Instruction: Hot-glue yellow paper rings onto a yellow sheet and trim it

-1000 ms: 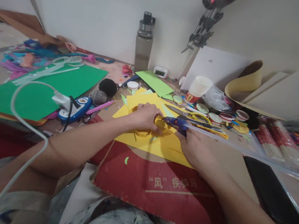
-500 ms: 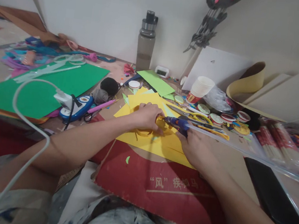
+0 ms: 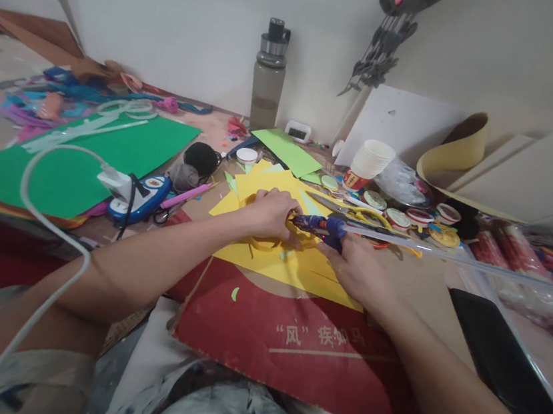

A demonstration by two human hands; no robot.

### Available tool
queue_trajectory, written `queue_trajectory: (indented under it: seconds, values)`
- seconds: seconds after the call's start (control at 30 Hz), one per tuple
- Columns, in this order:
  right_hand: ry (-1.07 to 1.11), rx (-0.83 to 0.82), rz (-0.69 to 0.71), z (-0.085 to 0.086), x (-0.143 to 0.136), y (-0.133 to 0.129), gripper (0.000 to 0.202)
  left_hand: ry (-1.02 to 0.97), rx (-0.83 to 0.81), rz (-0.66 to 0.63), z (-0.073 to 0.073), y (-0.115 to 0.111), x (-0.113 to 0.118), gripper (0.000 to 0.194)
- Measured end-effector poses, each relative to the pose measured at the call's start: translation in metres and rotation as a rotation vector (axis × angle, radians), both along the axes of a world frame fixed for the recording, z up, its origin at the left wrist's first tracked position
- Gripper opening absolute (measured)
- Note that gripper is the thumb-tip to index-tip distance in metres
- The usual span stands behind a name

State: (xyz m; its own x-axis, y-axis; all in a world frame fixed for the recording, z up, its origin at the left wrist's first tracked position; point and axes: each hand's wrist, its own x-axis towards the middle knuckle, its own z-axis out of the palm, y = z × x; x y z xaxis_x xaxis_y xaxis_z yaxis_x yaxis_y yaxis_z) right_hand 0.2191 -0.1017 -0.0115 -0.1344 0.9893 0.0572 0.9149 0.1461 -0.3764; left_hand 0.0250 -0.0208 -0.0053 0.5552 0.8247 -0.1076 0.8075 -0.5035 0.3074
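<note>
My right hand point(image 3: 360, 266) is wrapped round the handle of a blue hot glue gun point(image 3: 333, 227). A long clear glue stick point(image 3: 433, 248) sticks out of its back to the right. The gun's nozzle points left, close to the fingers of my left hand point(image 3: 274, 212). That hand is closed on a yellow paper piece point(image 3: 265, 244), mostly hidden under the palm. Both hands are above yellow paper sheets point(image 3: 292, 277), which lie on a red and brown cardboard point(image 3: 242, 324). Whether the nozzle touches the paper piece I cannot tell.
Yellow-handled scissors point(image 3: 371, 213) lie behind the gun, near small round tubs point(image 3: 398, 218) and stacked paper cups point(image 3: 373, 158). A water bottle point(image 3: 268, 85) stands by the wall. On the left are green sheets point(image 3: 163, 146), a blue power strip point(image 3: 144, 199) and a white cable point(image 3: 80, 263).
The glue gun has turned and shifted slightly left, so its glue stick now lies more level across the right side. My left hand has stayed almost in place.
</note>
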Motion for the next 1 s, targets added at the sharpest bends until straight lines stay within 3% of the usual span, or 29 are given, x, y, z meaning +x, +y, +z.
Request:
queue_trajectory:
  seconds: [0.37,0.6,0.83,1.0]
  values:
    - [-0.071,0.034,-0.043,0.002,-0.002,0.000,0.033,0.012,0.000,0.021,0.006,-0.005,0.001,0.065]
    - [-0.218,0.106,-0.080,0.000,0.003,-0.009,0.041,0.007,-0.019,0.023,0.001,0.000,0.001,0.073]
    - [-0.305,0.159,-0.067,0.007,0.007,-0.021,0.033,0.027,-0.035,0.030,0.002,0.001,0.001,0.075]
    - [-0.295,0.089,-0.080,0.006,0.008,-0.017,0.031,0.016,-0.040,0.022,0.002,0.001,0.001,0.077]
